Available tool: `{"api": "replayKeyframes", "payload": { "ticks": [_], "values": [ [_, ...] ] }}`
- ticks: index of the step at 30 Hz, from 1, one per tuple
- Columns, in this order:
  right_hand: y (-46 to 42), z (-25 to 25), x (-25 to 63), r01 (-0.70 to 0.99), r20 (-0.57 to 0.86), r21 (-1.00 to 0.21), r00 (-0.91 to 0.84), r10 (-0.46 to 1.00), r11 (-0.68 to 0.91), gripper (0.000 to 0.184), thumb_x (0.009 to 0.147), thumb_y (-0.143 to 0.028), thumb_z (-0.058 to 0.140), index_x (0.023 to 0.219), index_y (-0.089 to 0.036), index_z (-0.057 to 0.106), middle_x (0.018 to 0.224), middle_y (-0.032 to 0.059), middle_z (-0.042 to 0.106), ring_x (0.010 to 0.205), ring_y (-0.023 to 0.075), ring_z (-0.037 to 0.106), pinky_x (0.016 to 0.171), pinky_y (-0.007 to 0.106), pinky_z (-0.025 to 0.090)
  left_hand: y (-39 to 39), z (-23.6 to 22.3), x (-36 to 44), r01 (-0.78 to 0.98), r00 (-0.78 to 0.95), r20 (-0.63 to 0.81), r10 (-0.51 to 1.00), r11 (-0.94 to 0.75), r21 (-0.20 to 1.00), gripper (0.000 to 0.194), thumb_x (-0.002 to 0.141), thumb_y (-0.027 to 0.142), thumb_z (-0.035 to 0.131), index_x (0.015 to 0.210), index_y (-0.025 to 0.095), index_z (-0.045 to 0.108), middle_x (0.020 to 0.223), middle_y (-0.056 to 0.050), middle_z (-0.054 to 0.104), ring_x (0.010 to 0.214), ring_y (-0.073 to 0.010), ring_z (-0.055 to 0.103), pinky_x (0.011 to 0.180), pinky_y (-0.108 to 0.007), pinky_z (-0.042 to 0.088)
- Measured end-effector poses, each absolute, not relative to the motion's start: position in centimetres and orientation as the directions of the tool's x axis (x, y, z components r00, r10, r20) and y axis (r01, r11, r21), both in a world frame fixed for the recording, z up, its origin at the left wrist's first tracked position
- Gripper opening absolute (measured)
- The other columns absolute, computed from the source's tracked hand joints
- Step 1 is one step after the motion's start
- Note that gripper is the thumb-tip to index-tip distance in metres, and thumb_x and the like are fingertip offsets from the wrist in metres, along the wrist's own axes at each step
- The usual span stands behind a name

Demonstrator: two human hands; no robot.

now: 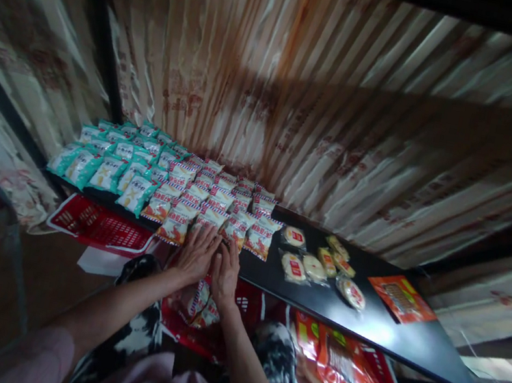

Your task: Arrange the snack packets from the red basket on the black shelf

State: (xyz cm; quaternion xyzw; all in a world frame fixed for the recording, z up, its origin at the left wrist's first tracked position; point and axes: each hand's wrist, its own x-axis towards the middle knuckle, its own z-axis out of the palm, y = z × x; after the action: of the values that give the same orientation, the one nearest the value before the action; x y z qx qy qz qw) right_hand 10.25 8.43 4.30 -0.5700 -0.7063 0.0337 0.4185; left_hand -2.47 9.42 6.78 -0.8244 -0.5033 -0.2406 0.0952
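Note:
My left hand (197,256) rests with fingers stretched out on the lower part of a white and orange snack bag (211,216) in the front row. Right beside it, my right hand (224,278) reaches up against the neighbouring snack bag (238,225), fingers extended. Neither hand is wrapped round anything. These bags, with striped top edges, stand in several leaning rows on a black shelf (265,280). The hands partly cover the bags under them.
Left of these rows stand teal and white snack bags (108,172). Small round wrapped cakes (293,267) and a flat orange packet (403,298) lie to the right. Below the shelf are red baskets (101,227), one holding orange packets (343,372). A pleated curtain (257,73) hangs behind.

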Motion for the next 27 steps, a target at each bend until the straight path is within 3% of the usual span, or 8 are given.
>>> {"api": "replayKeyframes", "payload": {
  "ticks": [7, 27],
  "values": [
    [10.2, 3.8, 12.6, 0.721, 0.506, -0.643, 0.145, 0.851, 0.259, 0.051, 0.097, -0.044, 0.026, 0.123, -0.013, 0.058, 0.142, 0.0179, 0.044, 0.137, 0.0264, 0.035, 0.106, 0.051, 0.037, 10.5, 6.7, -1.0, 0.878, 0.37, 0.48, 0.795, -0.468, 0.098, 0.055, 0.089, 0.026, 0.045, 0.141, 0.012, 0.036, 0.151, -0.015, 0.031, 0.143, -0.0274, 0.018, 0.116, -0.053, 0.016],
    [13.1, 5.4, 13.2, 0.716, 0.436, -0.631, 0.011, 0.9, 0.297, 0.06, 0.095, -0.051, 0.025, 0.124, -0.01, 0.058, 0.143, 0.0175, 0.045, 0.138, 0.027, 0.034, 0.111, 0.05, 0.031, 12.5, 6.2, -1.6, 0.901, 0.259, 0.463, 0.848, -0.385, 0.202, 0.054, 0.087, 0.02, 0.044, 0.139, 0.007, 0.036, 0.153, -0.019, 0.022, 0.145, -0.028, 0.005, 0.117, -0.052, 0.015]
  ]
}}
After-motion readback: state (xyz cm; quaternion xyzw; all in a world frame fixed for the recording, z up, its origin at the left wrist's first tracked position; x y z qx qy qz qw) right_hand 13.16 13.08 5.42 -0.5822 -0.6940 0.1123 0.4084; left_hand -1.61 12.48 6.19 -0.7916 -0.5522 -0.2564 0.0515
